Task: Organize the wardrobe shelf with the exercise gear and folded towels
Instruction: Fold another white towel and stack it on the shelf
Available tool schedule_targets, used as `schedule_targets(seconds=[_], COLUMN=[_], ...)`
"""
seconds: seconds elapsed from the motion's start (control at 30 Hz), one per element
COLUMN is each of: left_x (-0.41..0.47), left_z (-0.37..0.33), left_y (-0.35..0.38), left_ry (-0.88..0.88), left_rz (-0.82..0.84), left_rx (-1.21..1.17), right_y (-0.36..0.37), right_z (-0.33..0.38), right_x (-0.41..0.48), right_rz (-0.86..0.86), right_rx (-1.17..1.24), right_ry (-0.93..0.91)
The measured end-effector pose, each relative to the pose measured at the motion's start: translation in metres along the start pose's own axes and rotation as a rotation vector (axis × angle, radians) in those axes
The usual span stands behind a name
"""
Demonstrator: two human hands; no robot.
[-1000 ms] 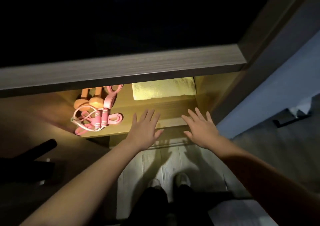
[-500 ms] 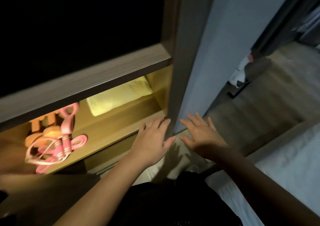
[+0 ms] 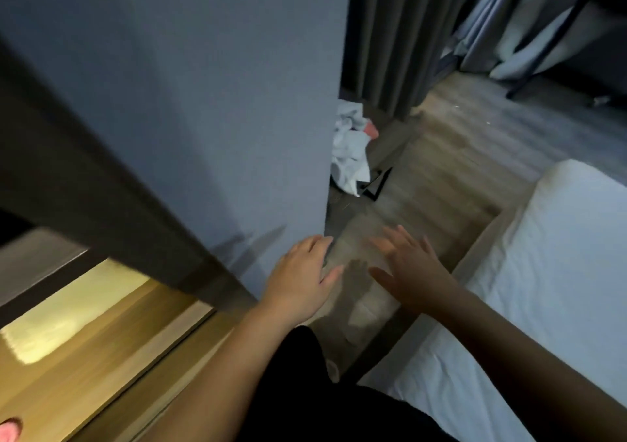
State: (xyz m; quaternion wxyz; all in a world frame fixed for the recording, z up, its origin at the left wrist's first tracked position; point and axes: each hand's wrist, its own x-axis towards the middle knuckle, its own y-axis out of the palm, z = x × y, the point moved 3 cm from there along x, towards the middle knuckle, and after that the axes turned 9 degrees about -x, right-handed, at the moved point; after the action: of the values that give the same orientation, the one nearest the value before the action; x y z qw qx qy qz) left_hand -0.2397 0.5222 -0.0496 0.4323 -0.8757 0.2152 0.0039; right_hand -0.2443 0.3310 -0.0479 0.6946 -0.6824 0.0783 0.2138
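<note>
Head view, taken beside the wardrobe side panel [image 3: 210, 102], the landmark for every position below. The lit wardrobe shelf [image 3: 101, 350] lies low and to the left of the panel; on it, close to the panel's foot, rests a pale yellow folded towel [image 3: 64, 319], blurred. A scrap of pink exercise gear [image 3: 10, 429] shows only at the picture's lower-left corner, far along the shelf from the panel — too little is visible to say which item it is. The left hand [image 3: 298, 282] hovers with fingers spread and empty just off the panel's lower outer corner; the right hand [image 3: 410, 268], equally open and empty, hangs farther right of the panel over the wooden floor [image 3: 458, 156]. A white bed [image 3: 543, 272] lies right of the panel, and a crumpled cloth [image 3: 349, 150] sits on the floor just past the panel's far edge.

Risks, as judged: both hands sit outside the shelf opening with the view turned away from it — a reach back made blind could knock the left knuckles on the panel's edge, or rumple the towel's fold. The dim light makes misjudged grasps more likely.
</note>
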Motion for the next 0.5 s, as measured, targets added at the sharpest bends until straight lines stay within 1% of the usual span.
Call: schedule_targets(seconds=[0.1,0.27,0.4,0.5], left_x=[0.048,0.138,0.220,0.270], left_z=[-0.015,-0.031,-0.043,-0.050], left_y=[0.010,0.022,0.024,0.019], left_ry=[0.023,0.033,0.043,-0.007], left_rz=[0.038,0.074,0.093,0.086], left_rx=[-0.006,-0.035,-0.019,-0.005], right_y=[-0.007,-0.020,-0.039,-0.056], right_z=[-0.035,-0.096,-0.148,-0.179], right_x=[0.023,0.081,0.143,0.185], right_rz=[0.004,-0.072,-0.046,-0.013], right_rx=[0.020,0.030,0.059,0.053], right_ry=[0.030,0.041,0.045,0.028])
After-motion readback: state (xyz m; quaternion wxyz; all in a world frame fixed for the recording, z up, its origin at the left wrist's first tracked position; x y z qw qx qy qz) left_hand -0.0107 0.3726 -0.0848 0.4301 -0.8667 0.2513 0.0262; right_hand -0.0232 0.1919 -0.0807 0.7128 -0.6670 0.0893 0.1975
